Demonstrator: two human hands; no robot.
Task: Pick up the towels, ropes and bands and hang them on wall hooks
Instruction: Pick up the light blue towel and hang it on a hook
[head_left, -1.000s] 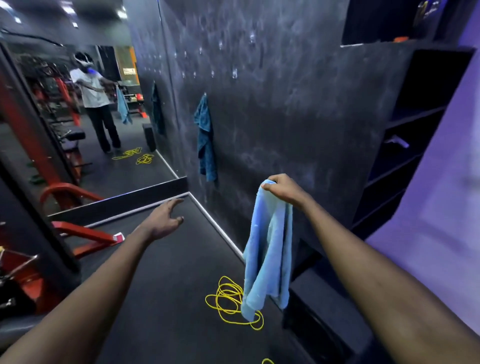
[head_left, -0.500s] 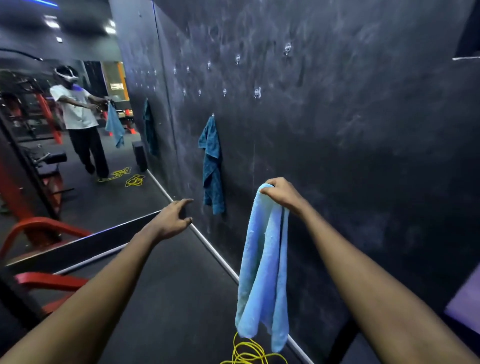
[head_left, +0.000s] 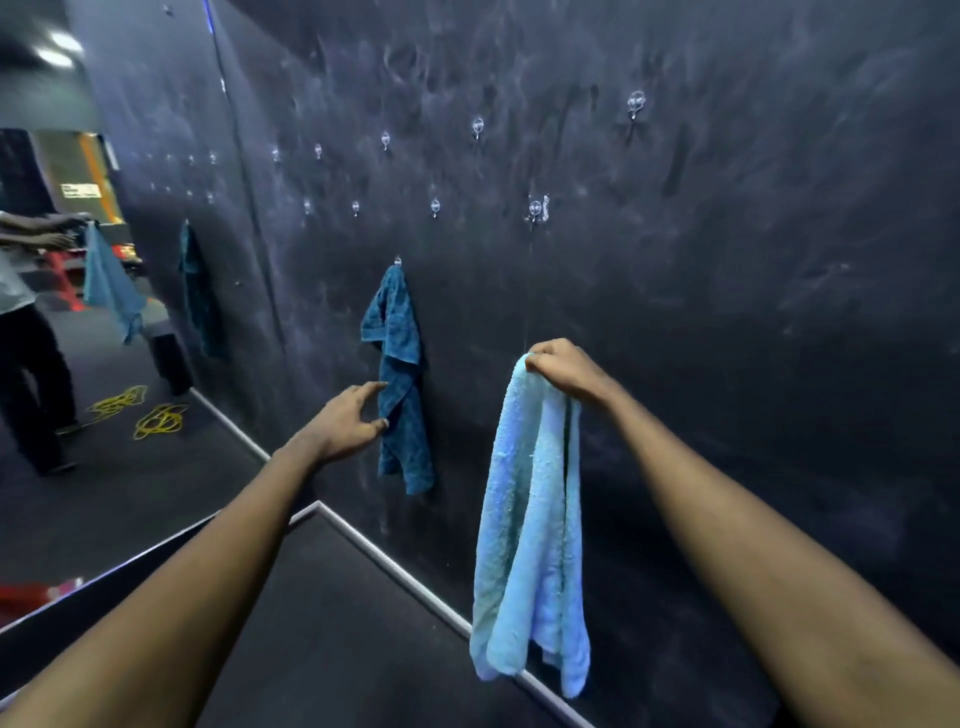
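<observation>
Fig.: Right hand (head_left: 563, 371) fisted on light-blue towel (head_left: 530, 525), now raised nearer the dark wall, w/ empty hook (head_left: 535, 209) directly above. Left hand (head_left: 345, 423), fingers spread, has reached the hung teal towel (head_left: 400, 374). Hanging appears imminent; ropes no longer in direct view.

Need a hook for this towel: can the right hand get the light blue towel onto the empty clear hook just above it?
Probably yes. The right hand, gripping the light blue towel, sits below the empty clear hook, and only bare dark wall shows between them. The dark teal towel hangs off to the left.
</observation>
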